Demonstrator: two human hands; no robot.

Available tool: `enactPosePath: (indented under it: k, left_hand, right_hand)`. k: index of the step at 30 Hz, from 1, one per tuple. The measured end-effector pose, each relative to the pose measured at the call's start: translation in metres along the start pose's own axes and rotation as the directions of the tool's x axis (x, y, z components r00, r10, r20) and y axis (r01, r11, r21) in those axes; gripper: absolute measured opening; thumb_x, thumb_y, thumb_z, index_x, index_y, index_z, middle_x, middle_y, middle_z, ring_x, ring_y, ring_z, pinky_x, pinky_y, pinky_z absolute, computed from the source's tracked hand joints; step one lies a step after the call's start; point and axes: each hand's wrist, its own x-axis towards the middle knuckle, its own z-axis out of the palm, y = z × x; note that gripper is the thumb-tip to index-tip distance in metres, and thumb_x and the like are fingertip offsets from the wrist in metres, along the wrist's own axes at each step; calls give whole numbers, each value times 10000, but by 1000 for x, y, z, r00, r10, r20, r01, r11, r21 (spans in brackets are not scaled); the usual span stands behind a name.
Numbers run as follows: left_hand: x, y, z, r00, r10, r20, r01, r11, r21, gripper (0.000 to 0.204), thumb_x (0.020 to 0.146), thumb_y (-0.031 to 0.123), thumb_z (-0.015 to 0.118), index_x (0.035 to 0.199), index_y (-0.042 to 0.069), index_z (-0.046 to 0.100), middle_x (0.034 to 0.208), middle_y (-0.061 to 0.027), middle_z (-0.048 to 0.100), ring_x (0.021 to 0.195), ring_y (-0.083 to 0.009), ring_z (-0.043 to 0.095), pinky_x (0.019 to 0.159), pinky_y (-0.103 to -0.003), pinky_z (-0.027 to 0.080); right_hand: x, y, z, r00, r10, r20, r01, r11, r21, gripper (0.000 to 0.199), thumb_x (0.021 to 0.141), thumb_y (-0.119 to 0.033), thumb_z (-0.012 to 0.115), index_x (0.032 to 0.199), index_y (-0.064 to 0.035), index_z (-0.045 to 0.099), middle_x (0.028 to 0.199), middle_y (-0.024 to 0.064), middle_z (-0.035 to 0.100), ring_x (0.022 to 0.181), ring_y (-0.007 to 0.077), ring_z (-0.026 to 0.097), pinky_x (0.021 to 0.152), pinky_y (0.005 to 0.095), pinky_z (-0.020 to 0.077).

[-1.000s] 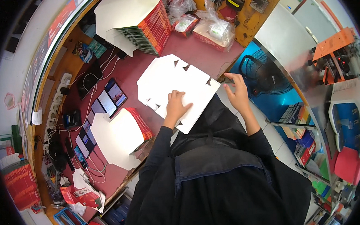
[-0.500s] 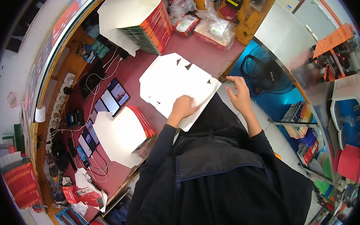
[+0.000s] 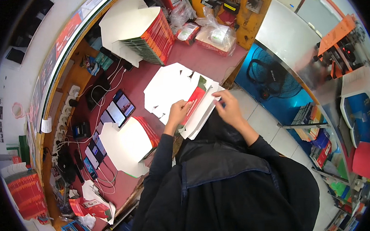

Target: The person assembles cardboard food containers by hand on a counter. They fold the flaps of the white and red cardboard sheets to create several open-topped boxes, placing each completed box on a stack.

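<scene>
- One flat white cardboard box blank (image 3: 173, 89) lies on the dark red counter (image 3: 199, 60), close to its near edge, with one flap folded up so that its red and green printed side shows.
- Both hands are on that folded part: the left hand (image 3: 179, 113) pinches the red flap between thumb and fingers, and the right hand (image 3: 229, 109) has its fingers curled round the blank's right edge.
- Just left of the left hand sits a low stack of flat blanks (image 3: 130, 145), white on top with red edges.
- At the far side of the counter stands a taller stack of blanks (image 3: 140, 28) of the same kind.
- Right of that tall stack are clear plastic bags (image 3: 216, 34) with goods inside.
- Several phones (image 3: 118, 112) lie in a row along the left part of the counter, with cables running to them.
- Below the counter's right end, a black fan (image 3: 271, 77) stands on the blue floor.
</scene>
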Motion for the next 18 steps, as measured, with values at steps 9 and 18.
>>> enactPosePath:
  k: [9,18]
  left_hand:
    - [-50,89,13,857,468,-214,-381,857,349,123,782,53,636,889,14,683,640,-93,470,598,-248,482,545,-356,390]
    - [-80,112,-46,997,-25,-68,-62,192,-979,495,910,164,521,1349,29,340,1346,-145,419,1188,-289,475,990,-415,404]
  right_hand:
    - [18,-44,55,877,437,202,-426,511,747,520,838,-196,657,1258,37,458,1109,226,582,1015,191,584,856,353,478]
    - [12,-48,-2,820,-547,169,546,836,52,447,837,-128,594,1279,-112,528,1298,138,516,1208,314,486,1012,371,381]
